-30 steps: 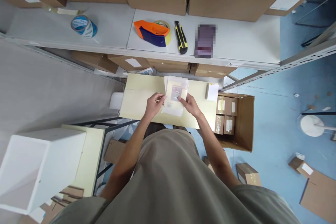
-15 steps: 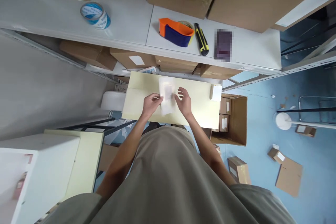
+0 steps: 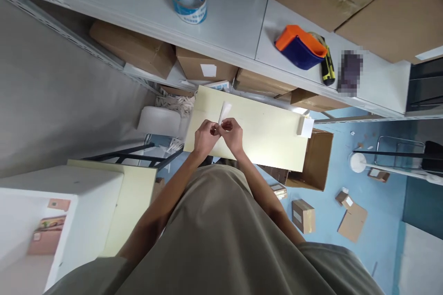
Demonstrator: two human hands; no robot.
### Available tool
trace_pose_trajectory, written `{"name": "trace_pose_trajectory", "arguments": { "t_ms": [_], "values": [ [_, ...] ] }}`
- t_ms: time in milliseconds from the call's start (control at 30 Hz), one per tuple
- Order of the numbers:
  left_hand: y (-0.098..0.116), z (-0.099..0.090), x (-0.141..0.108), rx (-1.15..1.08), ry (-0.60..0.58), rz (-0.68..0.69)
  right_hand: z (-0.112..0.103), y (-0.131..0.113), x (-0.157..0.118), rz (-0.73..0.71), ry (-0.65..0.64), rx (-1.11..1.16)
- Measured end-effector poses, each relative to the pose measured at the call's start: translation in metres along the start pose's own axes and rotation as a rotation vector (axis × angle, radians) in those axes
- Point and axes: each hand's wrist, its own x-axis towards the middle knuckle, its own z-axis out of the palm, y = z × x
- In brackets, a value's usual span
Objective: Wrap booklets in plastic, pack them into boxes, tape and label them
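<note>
Over the pale yellow tabletop [image 3: 268,136], a thin white translucent wrapper [image 3: 224,111] stands up between my hands and looks narrow, folded or turned on edge. My left hand [image 3: 205,139] is closed on its near end, thumb and fingers pinched. Fingers curled, my right hand [image 3: 233,135] grips the same end, and the two hands touch. What lies inside the wrapper does not show now. A small white box [image 3: 306,127] sits at the table's right edge, away from both hands.
Above the table runs a grey shelf [image 3: 228,14] bearing a blue-and-white tape roll [image 3: 188,0], an orange and dark-blue tape dispenser [image 3: 300,47] and a yellow-black utility knife [image 3: 327,67]. An open carton [image 3: 321,161] stands right of the table; a white stool [image 3: 159,120] is at left.
The wrapper was spread flat, with a rectangular shape showing through, and is now narrow. My right hand has gone from open beside it to closed on it. The view has shifted.
</note>
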Motion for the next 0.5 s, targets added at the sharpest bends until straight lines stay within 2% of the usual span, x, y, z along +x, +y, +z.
{"name": "trace_pose_trajectory", "arguments": {
  "t_ms": [100, 200, 267, 333, 400, 500],
  "values": [
    [-0.023, -0.014, 0.005, -0.028, -0.021, 0.000, 0.027, 0.007, 0.010, 0.075, 0.004, 0.016],
    [-0.049, -0.023, 0.015, -0.111, -0.095, 0.095, 0.052, 0.021, 0.026, 0.154, 0.056, 0.034],
    [-0.070, -0.026, 0.027, -0.121, -0.071, 0.136, 0.066, 0.032, 0.042, 0.196, 0.074, 0.104],
    [-0.095, -0.026, 0.044, -0.094, 0.036, 0.076, 0.077, 0.041, 0.061, 0.223, 0.083, 0.200],
    [-0.120, -0.021, 0.065, -0.130, 0.090, -0.060, 0.084, 0.050, 0.085, 0.236, 0.090, 0.267],
    [-0.148, -0.005, 0.096, -0.254, 0.005, -0.231, 0.091, 0.064, 0.121, 0.244, 0.067, 0.200]
  ]
}}
